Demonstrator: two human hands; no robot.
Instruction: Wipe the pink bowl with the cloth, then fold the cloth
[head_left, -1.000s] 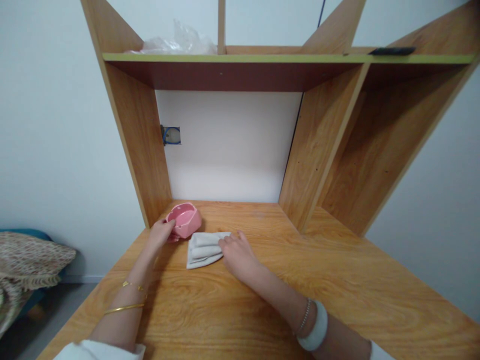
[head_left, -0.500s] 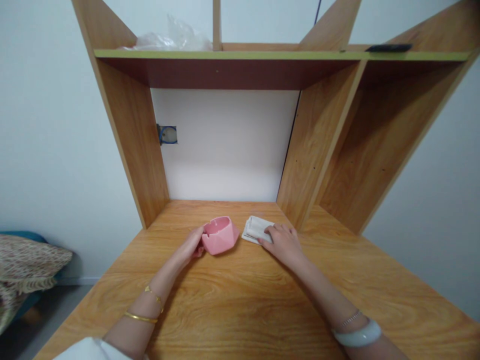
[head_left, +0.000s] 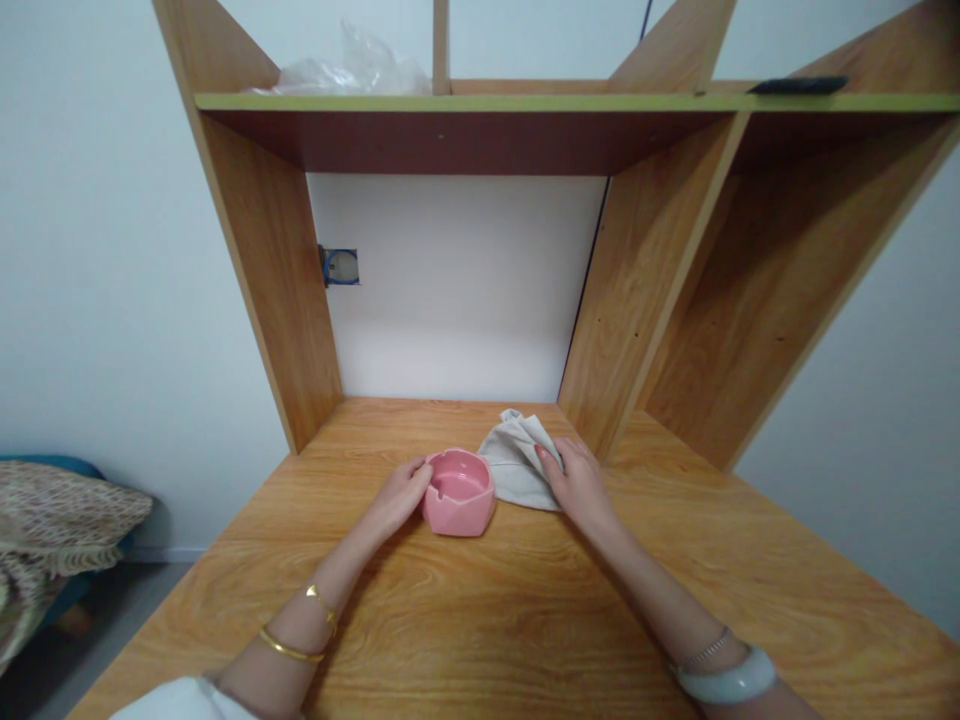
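Note:
A pink faceted ashtray (head_left: 459, 512) with notches in its rim is upright at the middle of the wooden desk (head_left: 480, 620). My left hand (head_left: 401, 497) grips its left side, thumb at the rim and the other fingers partly hidden. Just to the right, a light grey cloth (head_left: 519, 465) is bunched and partly unfolded, its left edge close behind the ashtray. My right hand (head_left: 581, 485) pinches the cloth's right side between thumb and fingers.
A wooden shelf unit (head_left: 465, 103) rises from the back of the desk, with upright panels on both sides. On its shelf lie a clear plastic bag (head_left: 352, 70) and a flat dark object (head_left: 799, 86). An open socket box (head_left: 343, 267) shows in the back wall. A fringed blanket (head_left: 67, 515) is at far left.
The ashtray has moved right and toward me in my left hand, now sitting more level. The cloth, flat and folded before, is lifted and opened out by my right hand.

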